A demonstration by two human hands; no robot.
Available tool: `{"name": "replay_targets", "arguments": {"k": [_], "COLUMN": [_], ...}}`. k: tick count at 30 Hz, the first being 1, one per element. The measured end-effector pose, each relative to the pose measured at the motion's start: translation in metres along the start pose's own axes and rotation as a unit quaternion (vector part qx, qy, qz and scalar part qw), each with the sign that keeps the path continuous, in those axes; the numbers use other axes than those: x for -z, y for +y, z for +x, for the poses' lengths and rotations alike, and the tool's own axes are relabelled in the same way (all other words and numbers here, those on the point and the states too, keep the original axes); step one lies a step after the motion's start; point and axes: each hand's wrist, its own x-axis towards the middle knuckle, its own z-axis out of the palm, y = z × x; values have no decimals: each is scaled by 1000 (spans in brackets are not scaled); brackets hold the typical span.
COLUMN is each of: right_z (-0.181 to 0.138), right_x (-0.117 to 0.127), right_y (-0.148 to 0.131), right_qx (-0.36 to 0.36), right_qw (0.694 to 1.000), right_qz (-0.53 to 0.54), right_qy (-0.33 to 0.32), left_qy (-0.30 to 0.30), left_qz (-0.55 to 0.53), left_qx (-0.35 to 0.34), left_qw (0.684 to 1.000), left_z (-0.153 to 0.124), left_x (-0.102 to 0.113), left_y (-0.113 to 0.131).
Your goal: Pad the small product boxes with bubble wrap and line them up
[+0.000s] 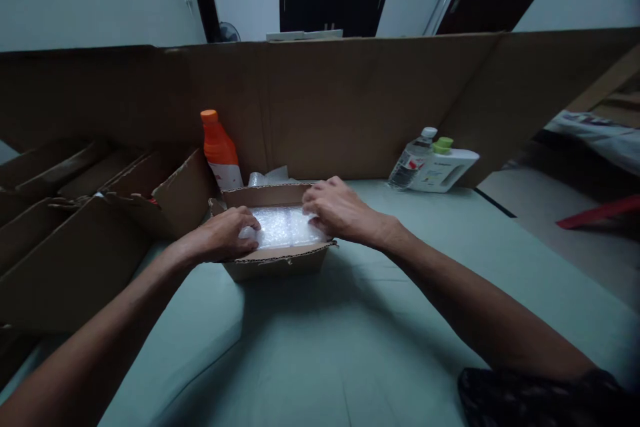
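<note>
A small open cardboard box (277,265) sits on the green-covered table in front of me. Inside lies clear, shiny bubble wrap (285,227), which fills the box nearly to its rim; whatever may be under it is hidden. My left hand (233,232) reaches over the box's left end, thumb and fingers gripping the left end of the bubble wrap. At the opposite end, my right hand (336,208) is slightly blurred, its fingers curled down onto the wrap's right end.
Behind the box stand an orange bottle (220,147) and a pale crumpled wrap (276,177). Larger open cardboard boxes (75,247) line the left. A clear water bottle (413,160) and a white jug with a green cap (443,170) lean against the cardboard wall (350,107).
</note>
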Motion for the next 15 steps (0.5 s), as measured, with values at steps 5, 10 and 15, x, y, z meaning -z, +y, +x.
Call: {"name": "replay_targets", "arguments": {"k": [5,10,15], "right_z": [5,-28,-93], "right_x": [-3,-15,-44], "right_y": [6,18,14], "right_qx": [0,15,-119], "right_qw": [994,973,874], "right_qz": [63,169,210], "right_qy": [-95,157,422], "left_qy": [-2,79,308], "left_qz": [-15,-176,-230], "left_qx": [23,61,114], "left_qw": [1000,979,916], "left_z": [-1,-37,-105], "left_x": [5,9,-14], "left_y": [6,13,15]}}
